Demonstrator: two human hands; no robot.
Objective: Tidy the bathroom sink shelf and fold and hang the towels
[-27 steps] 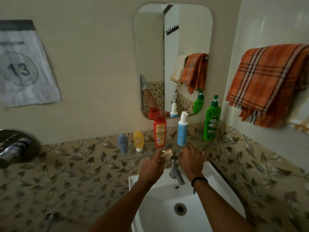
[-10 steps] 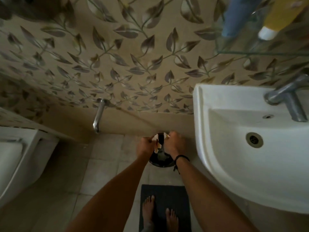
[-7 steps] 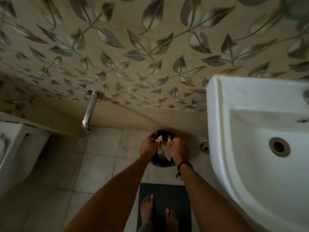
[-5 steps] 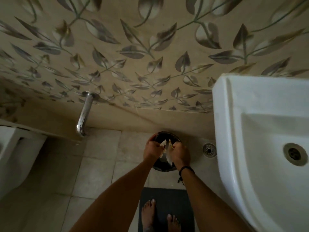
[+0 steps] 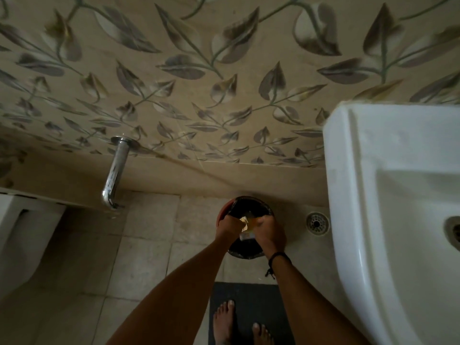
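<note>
I look down at the bathroom floor. A small round waste bin (image 5: 245,206) with a dark liner stands by the wall, left of the white sink (image 5: 388,195). My left hand (image 5: 230,226) and my right hand (image 5: 270,232) are close together right over the bin's mouth. Both pinch small crumpled wrappers (image 5: 245,224), pale and shiny, held between them above the bin. The shelf and the towels are out of view.
A chrome pipe (image 5: 114,173) juts from the leaf-patterned wall at the left. A white toilet edge (image 5: 15,235) is at the far left. A floor drain (image 5: 317,223) lies right of the bin. My bare feet stand on a dark mat (image 5: 251,312).
I turned from the sink shelf down to the floor bin, carrying the wrappers in both hands. Over the last second my hands sank lower, closer to the bin's mouth.
</note>
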